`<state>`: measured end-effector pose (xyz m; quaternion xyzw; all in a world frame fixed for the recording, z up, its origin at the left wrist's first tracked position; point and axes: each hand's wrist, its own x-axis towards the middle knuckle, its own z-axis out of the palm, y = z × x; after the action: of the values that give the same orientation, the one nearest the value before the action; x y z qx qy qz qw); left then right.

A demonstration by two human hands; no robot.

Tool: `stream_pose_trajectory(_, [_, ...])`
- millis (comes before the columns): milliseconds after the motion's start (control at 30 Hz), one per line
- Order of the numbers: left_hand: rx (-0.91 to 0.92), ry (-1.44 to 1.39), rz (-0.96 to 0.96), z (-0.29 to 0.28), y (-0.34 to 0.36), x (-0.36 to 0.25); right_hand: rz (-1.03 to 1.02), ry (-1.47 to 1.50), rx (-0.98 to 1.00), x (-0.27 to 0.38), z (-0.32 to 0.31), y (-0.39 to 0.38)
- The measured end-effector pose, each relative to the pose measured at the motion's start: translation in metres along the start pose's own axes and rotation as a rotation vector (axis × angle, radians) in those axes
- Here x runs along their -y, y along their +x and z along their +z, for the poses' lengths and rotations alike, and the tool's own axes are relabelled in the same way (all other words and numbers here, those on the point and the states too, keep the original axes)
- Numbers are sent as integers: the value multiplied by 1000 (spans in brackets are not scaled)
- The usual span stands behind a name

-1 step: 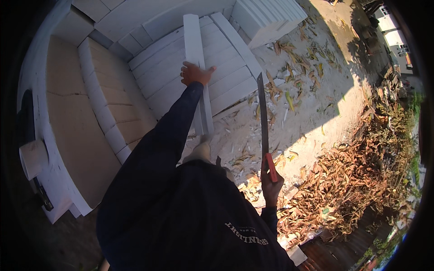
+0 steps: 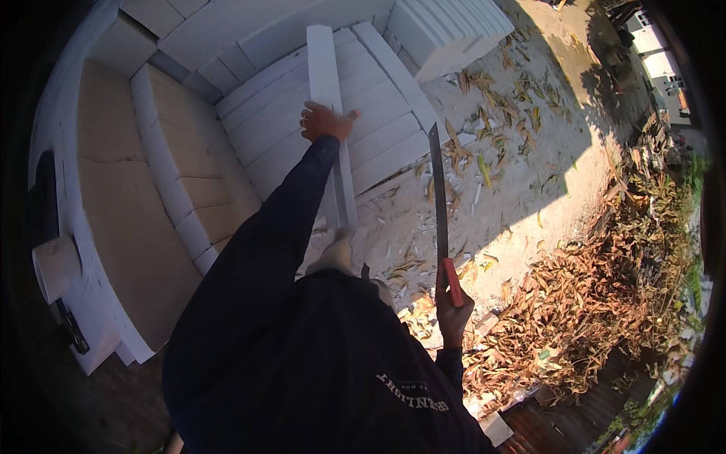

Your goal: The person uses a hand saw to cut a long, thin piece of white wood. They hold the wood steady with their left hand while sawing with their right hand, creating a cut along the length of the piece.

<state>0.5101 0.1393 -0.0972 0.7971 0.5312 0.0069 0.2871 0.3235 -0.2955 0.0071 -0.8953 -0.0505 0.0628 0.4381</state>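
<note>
Landmark: white bar (image 2: 324, 72). It lies lengthwise across a low bed of pale blocks (image 2: 265, 136), near end projecting past the bed's edge.

Hands: well apart. Left hand (image 2: 327, 123) rests spread over the bar's middle, thumb out to the right; pressing or gripping, cannot tell. Right hand (image 2: 455, 314), well right of the bar, is closed round the red handle of a saw (image 2: 440, 197). Blade points away from the body, clear of the bar.

Status: bar in place and steadied, saw in hand. Blade contact not made; no kerf seen on the bar's exposed top. Stretch under the left hand hidden, near end blurred: unverified. Judgement: early stage, any cutting of this bar outstanding.

Also noted: pale chips (image 2: 476, 195) on the ground right of the bar; stacked slabs (image 2: 454, 38) beyond, to its right.
</note>
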Motion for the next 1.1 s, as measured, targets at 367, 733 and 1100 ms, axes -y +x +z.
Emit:
stream_pose_trajectory(367, [86, -31, 100, -6, 35, 5, 240, 53, 25, -24, -9, -14])
stream_pose_trajectory(733, [380, 360, 670, -40, -13, -7, 260, 97, -222, -71, -28, -6])
stream_pose_trajectory(1100, [700, 910, 1528, -47, 18, -31, 421, 94, -289, -88, -32, -51])
